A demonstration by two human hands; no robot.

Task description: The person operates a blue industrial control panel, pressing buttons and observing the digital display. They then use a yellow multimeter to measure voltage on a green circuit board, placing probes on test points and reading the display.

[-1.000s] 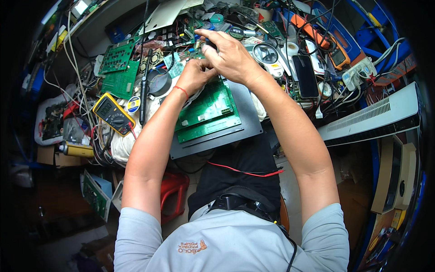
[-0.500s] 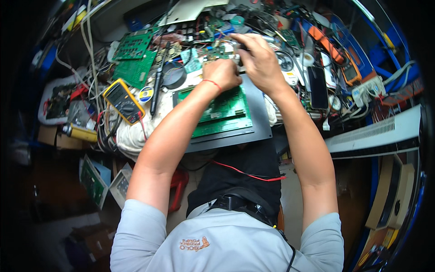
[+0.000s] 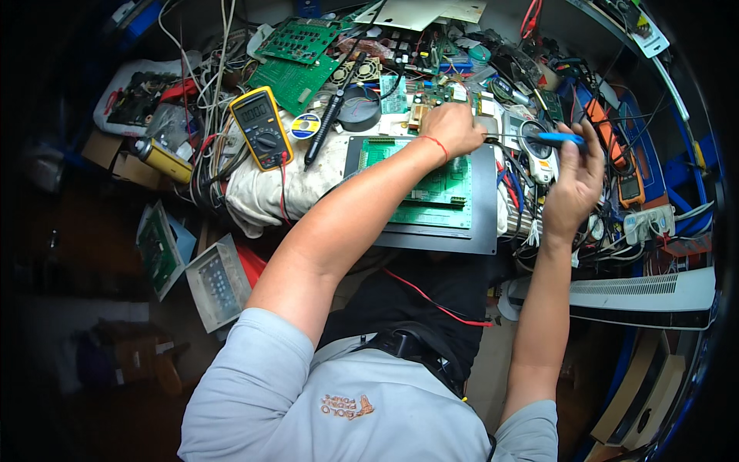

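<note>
My left hand (image 3: 453, 129) is closed at the far edge of the green circuit board (image 3: 431, 202), beside a smaller populated circuit board (image 3: 429, 98). What its fingers grip is hidden beneath them. A flat dark panel (image 3: 483, 223) lies under the large green board at the table's front edge. Off to the right, my raised right hand (image 3: 573, 185) holds a screwdriver by its blue handle (image 3: 560, 138) between thumb and fingers. Its thin shaft points left toward my left hand, where a small metal plate (image 3: 486, 125) shows next to the fingers.
A yellow multimeter (image 3: 262, 127), a solder spool (image 3: 305, 125) and a black soldering iron (image 3: 326, 123) lie to the left. More green boards (image 3: 296, 81) and tangled parts crowd the back. Pliers (image 3: 509, 185), an orange multimeter (image 3: 631, 185) and a power strip (image 3: 649, 223) are at right.
My right hand has come away from beside my left hand and now holds a blue-handled screwdriver. The left hand stays closed by the boards. The whole view has shifted.
</note>
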